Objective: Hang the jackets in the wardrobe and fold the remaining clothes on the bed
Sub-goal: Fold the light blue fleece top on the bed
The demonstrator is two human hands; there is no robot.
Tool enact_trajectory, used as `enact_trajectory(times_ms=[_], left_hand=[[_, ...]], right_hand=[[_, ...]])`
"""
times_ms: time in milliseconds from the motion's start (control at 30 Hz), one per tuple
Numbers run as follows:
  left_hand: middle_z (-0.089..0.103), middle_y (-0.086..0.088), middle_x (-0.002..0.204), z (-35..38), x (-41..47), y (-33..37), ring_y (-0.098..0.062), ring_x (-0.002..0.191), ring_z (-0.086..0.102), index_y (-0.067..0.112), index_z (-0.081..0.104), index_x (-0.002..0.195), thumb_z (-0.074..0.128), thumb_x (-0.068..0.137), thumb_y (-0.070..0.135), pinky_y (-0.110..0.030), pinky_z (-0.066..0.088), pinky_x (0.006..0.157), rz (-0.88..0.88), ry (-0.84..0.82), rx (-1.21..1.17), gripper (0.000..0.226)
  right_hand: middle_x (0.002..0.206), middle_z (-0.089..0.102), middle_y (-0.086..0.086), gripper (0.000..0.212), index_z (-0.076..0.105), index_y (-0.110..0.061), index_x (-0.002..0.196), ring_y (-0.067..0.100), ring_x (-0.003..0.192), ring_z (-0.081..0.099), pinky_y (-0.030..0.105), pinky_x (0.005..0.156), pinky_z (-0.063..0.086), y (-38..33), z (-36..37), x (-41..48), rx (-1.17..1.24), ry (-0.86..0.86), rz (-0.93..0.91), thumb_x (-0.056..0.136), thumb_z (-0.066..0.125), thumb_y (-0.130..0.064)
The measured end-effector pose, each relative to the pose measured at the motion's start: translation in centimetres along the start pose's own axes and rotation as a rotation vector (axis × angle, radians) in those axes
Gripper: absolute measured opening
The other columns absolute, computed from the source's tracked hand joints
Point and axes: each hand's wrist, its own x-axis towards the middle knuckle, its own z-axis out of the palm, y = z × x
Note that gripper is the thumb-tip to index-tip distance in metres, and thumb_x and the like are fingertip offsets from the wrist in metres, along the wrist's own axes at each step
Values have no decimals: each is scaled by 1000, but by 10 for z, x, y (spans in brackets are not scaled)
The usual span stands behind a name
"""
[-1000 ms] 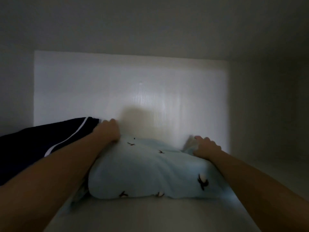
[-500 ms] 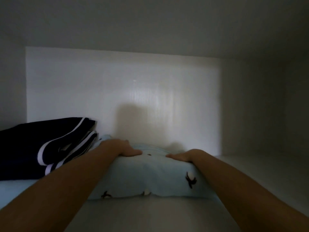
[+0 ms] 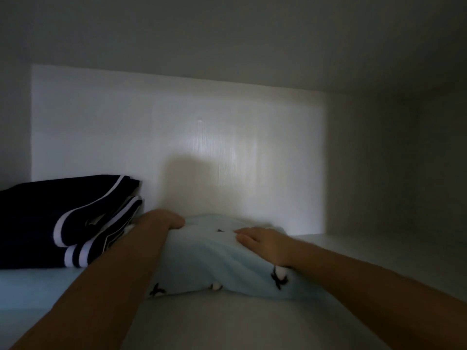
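Observation:
A folded light blue garment (image 3: 207, 263) with small dark bird prints lies on a white wardrobe shelf (image 3: 227, 322). My left hand (image 3: 161, 221) rests on its top left part, fingers bent down over the cloth. My right hand (image 3: 260, 242) lies flat on its top right part with straight fingers. To the left sits a folded dark navy garment (image 3: 58, 223) with white stripes, touching the blue one's left side.
The white back panel (image 3: 177, 137) stands close behind the clothes. A side wall (image 3: 379, 173) closes the compartment on the right, with bare shelf in front of it. A pale blue cloth (image 3: 32, 286) lies under the navy garment.
Both hands have come back from the garment's far edge onto its top. The right hand has flattened out. The view has dropped slightly.

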Motion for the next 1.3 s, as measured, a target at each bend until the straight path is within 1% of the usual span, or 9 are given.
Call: enact_trajectory(times_ms=[167, 300, 467, 600, 800, 900, 1033, 1167, 1300], left_hand=[[59, -6, 120, -14, -66, 9, -20, 99, 54, 19, 55, 115, 37, 93, 53, -31, 42, 83, 309, 519, -114, 45], [35, 12, 145, 12, -131, -17, -10, 128, 36, 44, 25, 140, 28, 58, 96, -34, 27, 110, 752, 318, 88, 97], [20, 5, 152, 21, -139, -47, -13, 137, 25, 36, 4, 148, 57, 70, 63, -35, 24, 112, 737, 415, 428, 99], [19, 7, 153, 15, -135, -49, -12, 139, 22, 34, 2, 149, 60, 69, 66, -34, 21, 114, 745, 312, 447, 103], [41, 16, 131, 6, -124, -44, -6, 115, 42, 47, 21, 140, 19, 58, 97, -30, 36, 100, 717, 234, 173, 97], [35, 13, 139, 16, -127, -47, -9, 123, 38, 47, 17, 142, 17, 56, 98, -32, 32, 104, 717, 334, 180, 100], [10, 3, 157, 20, -143, -62, -14, 142, 16, 37, -3, 149, 22, 60, 94, -34, 19, 116, 719, 378, 369, 109], [-11, -6, 158, 17, -170, -75, -23, 146, 5, 27, -33, 140, 29, 83, 76, -36, 19, 116, 606, 377, 630, 97], [-9, -8, 159, 13, -211, -70, -21, 145, 11, 23, -23, 147, 30, 94, 57, -33, 25, 113, 563, 416, 668, 82]], right_hand=[[146, 43, -4, 53, 38, -30, 143, 13, 130, 42, 29, 110, 29, -5, -12, -32, -145, 200, -58, 97, 31, -56], [152, 33, -1, 75, 20, -33, 150, 13, 137, 33, 26, 112, 23, -17, 11, -49, -354, 192, -456, 85, 48, -61], [151, 36, -3, 76, 21, -27, 148, 13, 136, 36, 21, 111, 25, 13, -4, -43, -393, 101, -356, 85, 63, -35], [151, 33, -3, 89, 16, -27, 151, 15, 135, 37, 31, 111, 30, 40, -28, -48, -480, -164, -33, 80, 69, -33], [157, 15, 1, 96, 3, -28, 151, 27, 145, 12, 44, 114, 19, 19, -61, -46, -578, -438, 184, 82, 69, -21], [160, 3, -1, 83, 0, -30, 152, 18, 146, 3, 36, 118, 8, 6, -47, -51, -172, -353, 113, 92, 56, -37], [160, 0, 4, 91, -7, -26, 152, 23, 146, 10, 41, 118, 14, 17, -26, -82, -396, -199, 228, 88, 48, -63], [155, 22, 7, 75, -2, -24, 152, 28, 139, 28, 47, 113, 25, 24, -43, -113, -579, -149, 378, 96, 42, -48], [158, 15, 2, 70, 1, -24, 152, 25, 143, 21, 46, 115, 23, 1, -52, -169, -596, -62, 366, 98, 42, -42]])
